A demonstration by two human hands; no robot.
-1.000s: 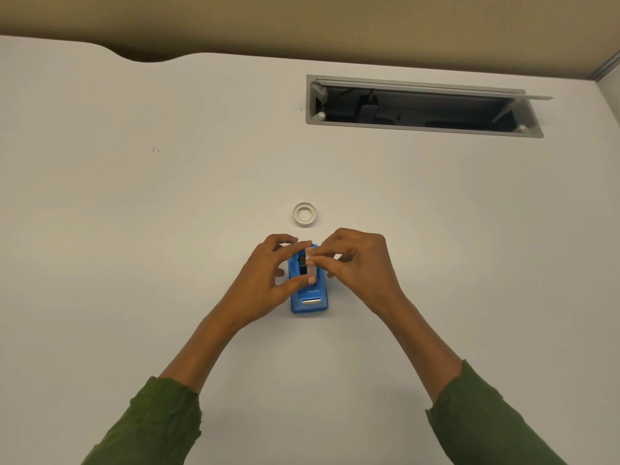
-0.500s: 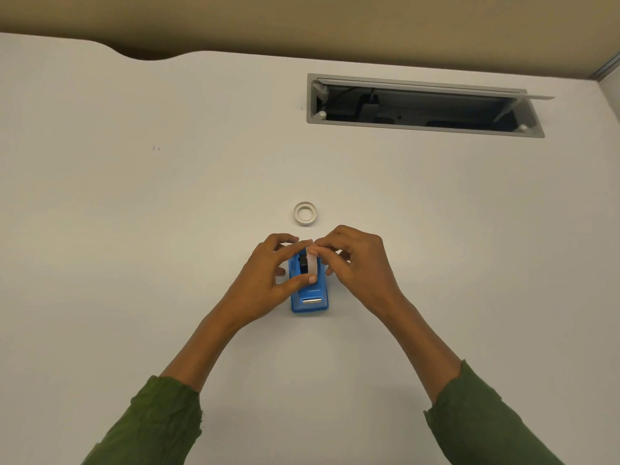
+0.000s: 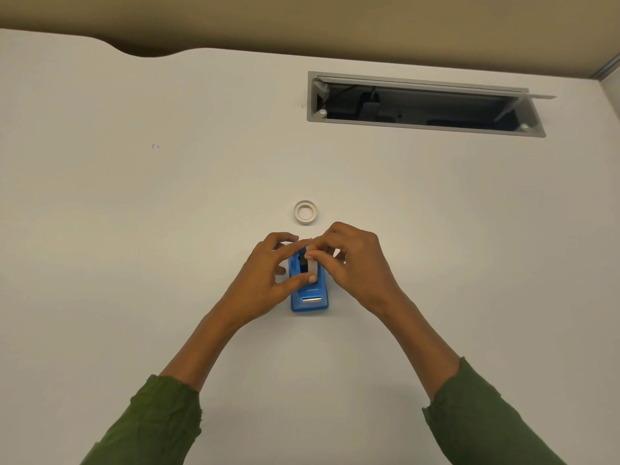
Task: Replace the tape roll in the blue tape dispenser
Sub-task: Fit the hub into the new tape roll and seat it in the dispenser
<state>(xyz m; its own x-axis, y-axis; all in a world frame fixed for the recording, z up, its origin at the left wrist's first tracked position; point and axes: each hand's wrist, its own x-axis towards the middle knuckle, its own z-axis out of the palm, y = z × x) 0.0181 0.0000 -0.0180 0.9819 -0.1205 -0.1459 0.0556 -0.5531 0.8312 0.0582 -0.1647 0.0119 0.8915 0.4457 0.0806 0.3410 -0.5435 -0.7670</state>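
Observation:
The blue tape dispenser (image 3: 310,297) stands on the white table (image 3: 167,229), its metal cutter at the near end. A whitish tape roll (image 3: 312,267) stands on edge in the dispenser's slot next to a black hub. My left hand (image 3: 268,280) pinches the roll, thumb at its near edge and forefinger over its top. My right hand (image 3: 352,263) grips the roll's far top from the right. A second white ring, a tape roll or bare core (image 3: 305,212), lies flat just beyond the dispenser.
An open cable hatch (image 3: 426,104) is sunk into the table at the back right. The table's far edge has a curved notch (image 3: 147,52) at the back left. My green sleeves reach in from the bottom.
Both hands stay on the roll at the dispenser. The right hand's fingers have shifted slightly on the roll's top. The dispenser and the loose ring have not moved.

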